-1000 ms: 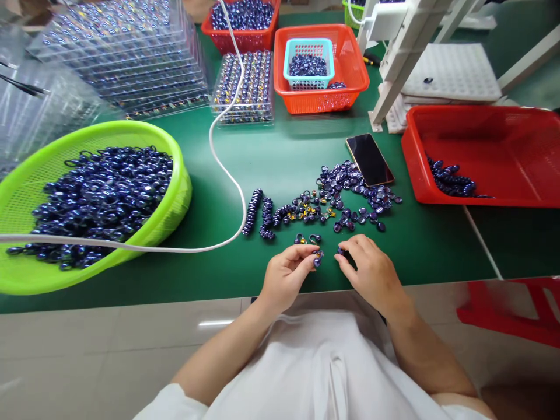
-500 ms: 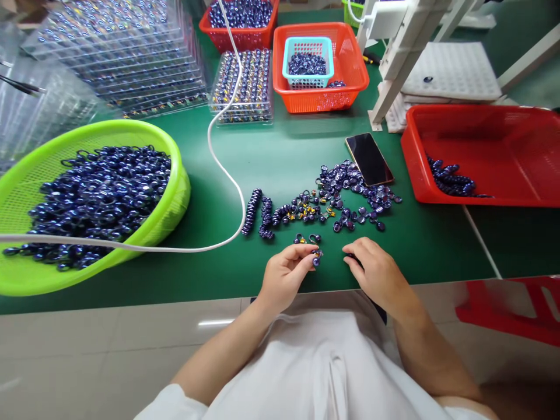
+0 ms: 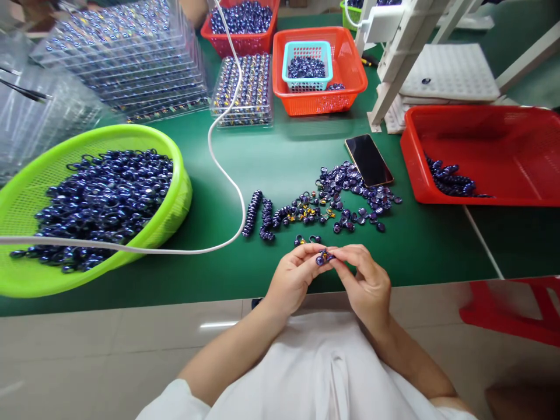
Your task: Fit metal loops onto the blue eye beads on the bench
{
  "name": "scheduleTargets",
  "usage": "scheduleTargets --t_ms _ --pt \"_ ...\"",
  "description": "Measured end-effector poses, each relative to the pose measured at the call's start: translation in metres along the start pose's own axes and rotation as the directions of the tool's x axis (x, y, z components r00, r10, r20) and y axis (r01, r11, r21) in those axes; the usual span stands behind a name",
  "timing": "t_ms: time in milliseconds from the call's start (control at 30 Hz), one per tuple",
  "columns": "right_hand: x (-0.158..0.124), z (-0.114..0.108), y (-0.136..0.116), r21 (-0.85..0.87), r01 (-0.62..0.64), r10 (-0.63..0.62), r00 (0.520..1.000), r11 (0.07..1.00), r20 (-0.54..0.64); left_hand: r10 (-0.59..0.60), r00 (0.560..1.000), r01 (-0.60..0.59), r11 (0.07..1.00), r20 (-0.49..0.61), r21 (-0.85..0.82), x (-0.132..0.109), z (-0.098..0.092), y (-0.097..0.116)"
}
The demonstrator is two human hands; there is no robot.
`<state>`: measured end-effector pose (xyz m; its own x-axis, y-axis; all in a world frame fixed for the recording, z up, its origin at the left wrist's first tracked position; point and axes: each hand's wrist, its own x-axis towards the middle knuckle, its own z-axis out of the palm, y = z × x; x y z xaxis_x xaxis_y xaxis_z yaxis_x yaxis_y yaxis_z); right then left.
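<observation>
My left hand (image 3: 295, 274) pinches a shiny dark-blue ring-shaped piece (image 3: 321, 259) with a rounded end and a touch of yellow. Against the same piece, the thumb and fingertips of my right hand (image 3: 365, 280) are pressed together; whatever small part they hold is mostly hidden. Just beyond my fingers lie two loose rings (image 3: 314, 239). Farther back is a cluster of rings with yellow parts (image 3: 308, 211), beside a spread of small round dark-blue caps (image 3: 343, 175). Rows of stacked rings (image 3: 251, 214) lie to the left of the cluster.
A green basket (image 3: 181, 175) full of rings stands left, with a white cable (image 3: 240, 198) crossing it. A phone (image 3: 370, 158) touches the caps. Red bins (image 3: 481, 201) (image 3: 319, 108), filled clear trays (image 3: 245, 119) and a metal post (image 3: 396, 76) stand around.
My right hand has moved left and met my left hand at the ring-shaped piece. The left hand has shifted slightly to the right, still pinching it.
</observation>
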<state>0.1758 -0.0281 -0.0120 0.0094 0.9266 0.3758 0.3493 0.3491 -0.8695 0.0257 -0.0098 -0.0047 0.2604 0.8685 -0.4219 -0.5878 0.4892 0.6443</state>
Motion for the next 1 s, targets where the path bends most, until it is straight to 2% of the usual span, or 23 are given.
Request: scheduleTargets --t_ms 133,300,400,500,667,1000 --pt "0.0 0.004 0.003 -0.196 0.155 -0.152 0.988 0.968 0.032 -0.002 0.999 0.003 1.0 -0.035 0.006 -0.001 -0.003 0.001" --pt "0.0 0.004 0.006 -0.294 0.159 -0.147 0.987 0.943 0.06 -0.001 0.998 0.003 0.999 -0.061 0.04 -0.002 -0.005 0.003" --pt "0.0 0.003 0.003 -0.192 0.127 -0.113 0.99 0.973 0.083 -0.007 0.998 0.008 0.999 -0.056 0.034 -0.003 -0.005 0.004" --pt "0.0 0.001 0.0 -0.034 0.005 -0.001 0.995 0.999 0.096 -0.003 0.998 0.006 0.999 -0.06 0.038 -0.002 -0.007 0.003" --pt "0.002 0.0 0.0 0.148 -0.141 0.127 0.987 0.979 0.1 0.001 0.997 0.005 0.996 -0.072 0.088 -0.002 -0.011 0.002" --pt "0.001 -0.001 0.002 0.166 -0.232 0.21 0.968 0.959 0.138 0.12 0.989 -0.091 0.957 -0.089 0.277 -0.004 -0.017 0.0"
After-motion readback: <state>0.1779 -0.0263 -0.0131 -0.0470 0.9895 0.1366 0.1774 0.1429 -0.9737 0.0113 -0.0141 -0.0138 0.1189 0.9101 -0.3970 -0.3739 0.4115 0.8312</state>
